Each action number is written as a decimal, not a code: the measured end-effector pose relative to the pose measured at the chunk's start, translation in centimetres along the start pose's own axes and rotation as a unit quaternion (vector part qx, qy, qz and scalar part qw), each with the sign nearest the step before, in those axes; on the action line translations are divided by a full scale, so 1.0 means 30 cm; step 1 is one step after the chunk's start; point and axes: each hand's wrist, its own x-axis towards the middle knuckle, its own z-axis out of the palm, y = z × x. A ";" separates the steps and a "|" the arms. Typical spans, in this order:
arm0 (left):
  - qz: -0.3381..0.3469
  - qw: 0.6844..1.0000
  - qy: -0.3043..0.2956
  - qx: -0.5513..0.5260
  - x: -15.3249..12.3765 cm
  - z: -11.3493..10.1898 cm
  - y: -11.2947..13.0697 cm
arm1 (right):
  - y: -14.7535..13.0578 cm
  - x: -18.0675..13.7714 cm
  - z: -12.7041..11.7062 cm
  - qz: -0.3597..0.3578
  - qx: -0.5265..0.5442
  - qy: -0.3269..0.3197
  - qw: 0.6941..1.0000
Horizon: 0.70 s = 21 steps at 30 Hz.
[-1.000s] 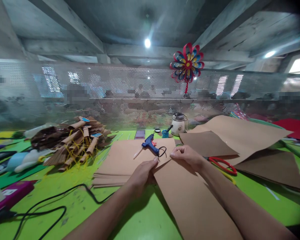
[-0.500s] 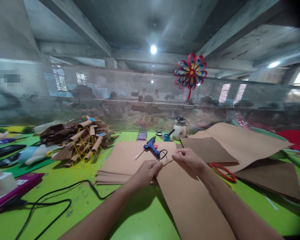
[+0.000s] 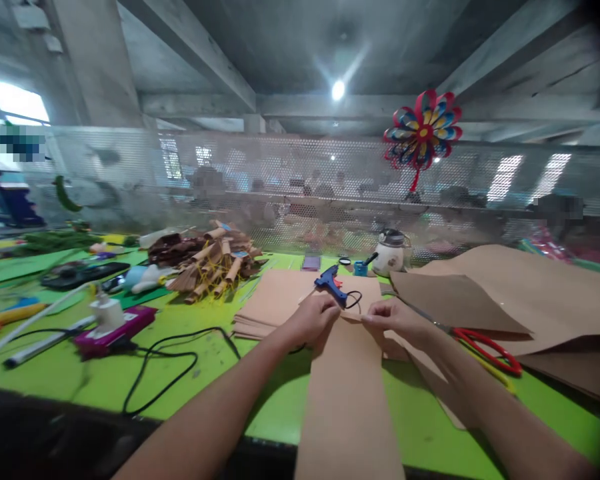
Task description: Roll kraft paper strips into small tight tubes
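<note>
The long, flat strip of tan kraft paper (image 3: pixel 350 400) runs from between the hands toward the wearer and passes over the front edge of the lime-green desk (image 3: pixel 205 390). The left hand (image 3: pixel 316 319) has its fingers closed on the strip's far left corner; the right hand (image 3: pixel 391 317) pinches the far right corner between thumb and fingertips, leaving no gap. Between them the far end shows what looks like a narrow fold.

If the hands pull unevenly, that fold could set crooked. The strip's loose end, unsupported past the front edge, could drag and skew it. The blue plastic glue gun with a red trigger (image 3: pixel 332 287) lies just beyond the fingers on a stack of tan paper sheets (image 3: pixel 267 290); a knock could shift it or mark the paper, though whether it is hot cannot be told.

Toward the desk's back edge stands a rounded white jug with a dark lid (image 3: pixel 389 259); its contents are hidden. Just left of it, a small blue pot (image 3: pixel 361 269) has a black handle-like piece (image 3: pixel 372 259) rising from it; what else it holds is unclear.
</note>
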 end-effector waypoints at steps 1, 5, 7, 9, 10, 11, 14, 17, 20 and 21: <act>-0.005 1.000 -0.002 0.001 0.000 -0.004 -0.003 | 0.003 0.001 0.007 0.003 -0.009 -0.016 1.000; -0.040 0.997 -0.041 -0.051 -0.007 0.004 -0.004 | -0.005 -0.002 0.024 -0.008 -0.073 -0.011 0.997; -0.064 0.993 -0.054 -0.088 -0.015 0.020 -0.001 | -0.013 -0.003 0.029 -0.006 -0.126 0.001 0.992; -0.069 0.988 -0.062 -0.121 -0.020 0.036 0.000 | -0.019 -0.004 0.035 -0.009 -0.169 0.000 0.986; -0.074 0.985 -0.066 -0.141 -0.022 0.042 0.000 | -0.019 -0.005 0.038 -0.010 -0.180 0.000 0.984; -0.080 0.981 -0.073 -0.159 -0.023 0.044 -0.001 | -0.019 -0.005 0.041 -0.011 -0.185 0.000 0.983; -0.089 0.970 -0.097 -0.206 -0.024 0.030 0.000 | -0.014 -0.006 0.043 -0.012 -0.179 0.011 0.984; -0.070 0.956 -0.137 -0.250 -0.025 -0.004 0.007 | -0.013 -0.006 0.038 -0.029 -0.180 0.029 0.983; -0.069 0.941 -0.166 -0.287 -0.026 -0.032 0.012 | -0.021 -0.006 0.031 -0.043 -0.185 0.045 0.981; -0.074 0.941 -0.167 -0.283 -0.026 -0.036 0.012 | -0.025 -0.006 0.030 -0.045 -0.188 0.045 0.980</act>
